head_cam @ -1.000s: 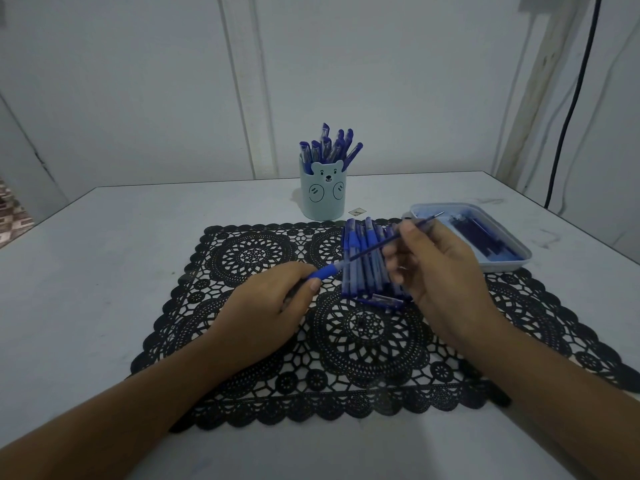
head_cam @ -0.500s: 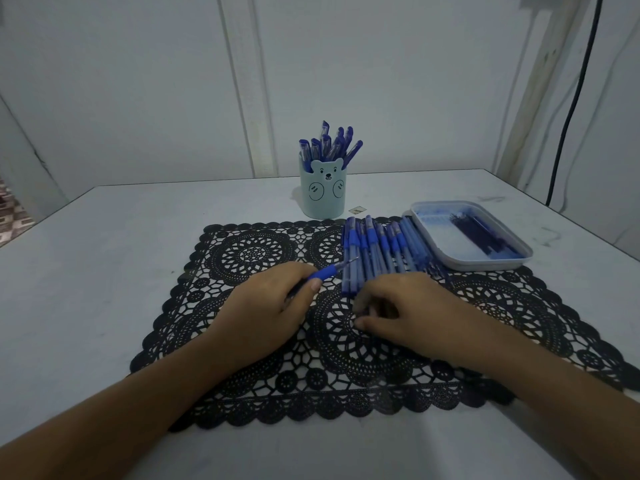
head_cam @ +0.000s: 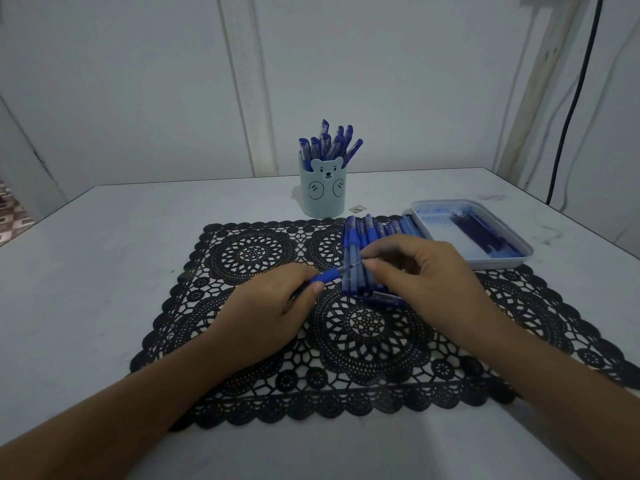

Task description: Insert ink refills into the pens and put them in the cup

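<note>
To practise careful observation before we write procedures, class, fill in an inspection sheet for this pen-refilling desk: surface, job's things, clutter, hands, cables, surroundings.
Surface: pale table with a black lace mat under both hands.
Job's things: bear-face cup with finished pens standing in it; row of pens lying on the mat; tray with dark refills inside.
Clutter: small scrap on the table just right of the cup.
Hands: left hand grips the held pen; right hand pinches its front end.
Cables: black cable running down the wall at right.
Surroundings: pale panelled wall; patterned floor at far left.
</note>
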The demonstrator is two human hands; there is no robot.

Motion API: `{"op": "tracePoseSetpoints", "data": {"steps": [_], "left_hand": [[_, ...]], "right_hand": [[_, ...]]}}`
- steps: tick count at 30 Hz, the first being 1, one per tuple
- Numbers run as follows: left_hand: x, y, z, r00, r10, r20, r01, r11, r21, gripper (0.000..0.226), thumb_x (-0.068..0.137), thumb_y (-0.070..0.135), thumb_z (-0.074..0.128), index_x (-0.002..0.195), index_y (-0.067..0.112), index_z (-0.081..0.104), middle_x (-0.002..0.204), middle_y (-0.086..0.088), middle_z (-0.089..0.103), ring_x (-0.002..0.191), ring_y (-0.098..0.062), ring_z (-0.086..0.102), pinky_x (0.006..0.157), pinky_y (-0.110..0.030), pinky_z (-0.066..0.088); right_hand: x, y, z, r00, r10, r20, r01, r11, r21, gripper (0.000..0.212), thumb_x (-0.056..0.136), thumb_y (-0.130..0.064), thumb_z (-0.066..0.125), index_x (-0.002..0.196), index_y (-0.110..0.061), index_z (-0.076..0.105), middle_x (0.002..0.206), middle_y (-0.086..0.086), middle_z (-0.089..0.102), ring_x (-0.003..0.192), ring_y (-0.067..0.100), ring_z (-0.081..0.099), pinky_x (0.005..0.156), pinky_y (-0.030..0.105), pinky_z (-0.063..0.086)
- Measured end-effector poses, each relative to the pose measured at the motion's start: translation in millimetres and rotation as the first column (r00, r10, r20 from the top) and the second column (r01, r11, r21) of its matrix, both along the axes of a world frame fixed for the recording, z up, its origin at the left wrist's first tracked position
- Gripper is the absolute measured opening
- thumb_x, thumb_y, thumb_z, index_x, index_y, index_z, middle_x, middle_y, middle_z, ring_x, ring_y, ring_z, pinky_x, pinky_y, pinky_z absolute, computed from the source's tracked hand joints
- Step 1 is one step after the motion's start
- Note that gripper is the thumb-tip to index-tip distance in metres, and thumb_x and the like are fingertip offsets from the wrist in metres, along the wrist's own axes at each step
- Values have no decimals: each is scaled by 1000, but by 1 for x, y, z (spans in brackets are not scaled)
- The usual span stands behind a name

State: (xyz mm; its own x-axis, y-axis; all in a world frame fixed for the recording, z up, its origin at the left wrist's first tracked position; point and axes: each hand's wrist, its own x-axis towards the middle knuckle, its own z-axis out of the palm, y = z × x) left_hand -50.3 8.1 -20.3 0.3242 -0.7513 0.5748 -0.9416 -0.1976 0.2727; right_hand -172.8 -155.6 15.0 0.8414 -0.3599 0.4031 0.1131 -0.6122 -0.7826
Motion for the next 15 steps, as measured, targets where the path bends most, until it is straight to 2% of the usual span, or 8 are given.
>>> {"op": "tracePoseSetpoints", "data": {"steps": [4,8,10,12,14,15], "left_hand": [[0,0,-1,1000,-14,5,14,1000,17,35,93,38,36,103,16,61,78,11,56,67,-1,48,60,-18,41],[-2,1,0,999,-30,44,28,998,49,36,94,38,35,104,15,61,80,9,58,66,-5,52,57,-24,45],[-3,2,1,998,-37,53,34,998,54,35,94,37,35,103,16,61,80,10,58,65,-4,52,57,-23,44],[-6,2,2,996,-46,77,41,996,75,33,94,38,34,103,18,59,80,11,57,66,-3,51,56,-21,43],[-8,2,3,994,-46,103,36,995,96,32,94,39,33,103,21,58,81,12,57,66,-3,52,55,-22,45],[-8,2,2,994,-42,102,33,995,96,31,94,39,33,103,21,57,81,12,58,66,-3,53,55,-23,46]], "right_hand": [[0,0,1,1000,14,-22,-15,998,-55,21,83,-16,63,79,-37,62,70,-16,63,66,-7,56,63,6,43],[-1,3,-1,995,65,-73,-72,993,-95,24,84,-21,62,74,-41,58,68,-22,64,67,0,59,63,11,46],[-1,3,-2,993,53,-110,-66,991,-117,21,86,-31,56,66,-37,57,59,-10,61,58,4,54,57,17,43],[-1,6,-4,987,43,-152,-62,990,-127,37,87,-47,41,59,-28,56,54,-5,56,50,5,47,53,22,40],[-2,10,-4,983,54,-173,-71,993,-93,49,80,-58,27,62,-23,57,59,3,56,50,9,45,53,25,39],[-3,10,-4,982,66,-176,-82,993,-86,48,80,-58,25,68,-23,55,64,6,57,52,12,46,55,26,40]]}}
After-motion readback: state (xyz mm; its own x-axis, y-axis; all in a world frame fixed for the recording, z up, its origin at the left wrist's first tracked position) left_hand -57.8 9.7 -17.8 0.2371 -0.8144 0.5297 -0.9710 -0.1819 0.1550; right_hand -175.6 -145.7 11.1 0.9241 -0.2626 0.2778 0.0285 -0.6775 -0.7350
